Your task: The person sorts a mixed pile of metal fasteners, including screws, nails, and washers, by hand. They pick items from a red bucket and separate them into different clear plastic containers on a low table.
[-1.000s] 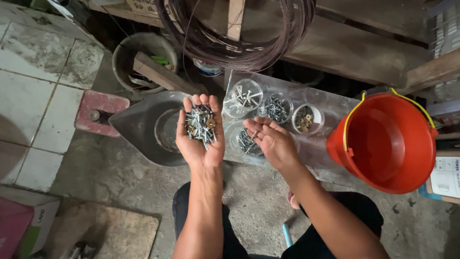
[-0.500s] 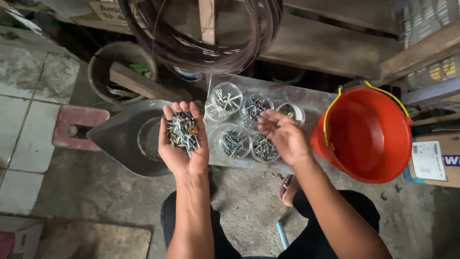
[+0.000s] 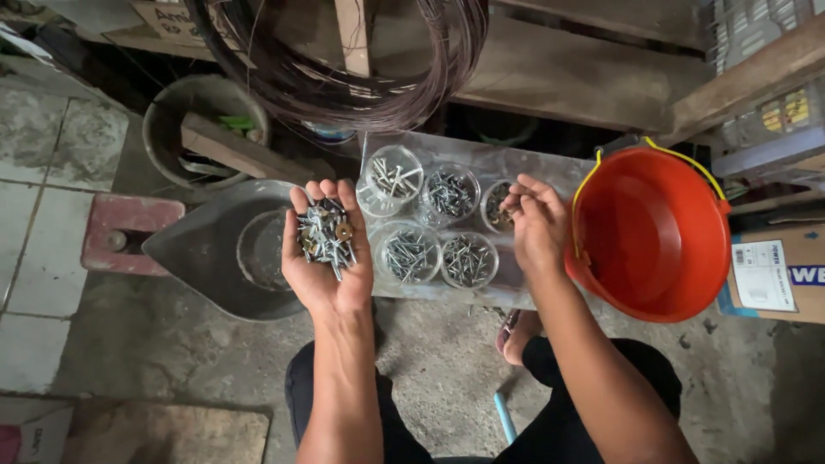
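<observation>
Here, in the head view, the left hand (image 3: 328, 249) lies palm up with its fingers together and slightly cupped, cradling a heap of mixed silver screws and brass-coloured washers (image 3: 326, 234). The heap sits on the fingers and upper palm; most of the screws lie with their long axes running roughly along the fingers, away from the wrist, though a few cross at angles and their tips cannot be told from their heads.

The right hand (image 3: 537, 228) hovers palm down over the far right clear round plastic cup of brownish small parts (image 3: 494, 204), its fingertips drawn close together above the cup's rim. Whether they pinch anything I cannot tell.

Four more clear round cups of screws stand between the two hands on a clear plastic sheet (image 3: 481, 155): a far left cup of larger pale screws (image 3: 394, 176), a far middle cup of dark screws (image 3: 450, 193), a near left cup of silver screws (image 3: 410, 252) and a near right cup of silver screws (image 3: 469, 259). The screws in them lie jumbled in all directions.

Just beside the right hand stands an orange plastic bucket with a yellow handle (image 3: 653, 236), tilted with its mouth toward the camera. Behind the left hand lies a grey metal scoop-shaped pan (image 3: 223, 258) on the concrete floor, and a coil of dark wire (image 3: 361, 77) hangs above.
</observation>
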